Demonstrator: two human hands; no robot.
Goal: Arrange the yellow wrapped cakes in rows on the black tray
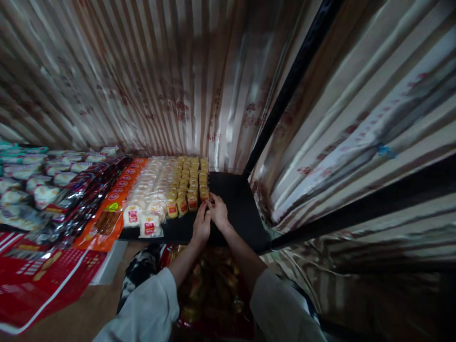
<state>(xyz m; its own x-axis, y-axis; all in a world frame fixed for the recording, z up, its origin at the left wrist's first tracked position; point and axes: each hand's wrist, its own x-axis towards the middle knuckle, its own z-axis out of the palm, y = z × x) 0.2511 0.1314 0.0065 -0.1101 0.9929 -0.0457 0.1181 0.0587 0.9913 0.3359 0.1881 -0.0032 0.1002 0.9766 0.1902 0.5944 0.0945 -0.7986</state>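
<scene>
Left hand (202, 226) and right hand (218, 212) are meeting at the near end of the right row of yellow packs (204, 179) on the shelf (237, 204); whether they are pinching one, I cannot tell. Light pressure should be keeping the row straight.

Both hands (218, 212) at the rightmost row of yellow packets (203, 179) on black shelf (242, 202)
</scene>
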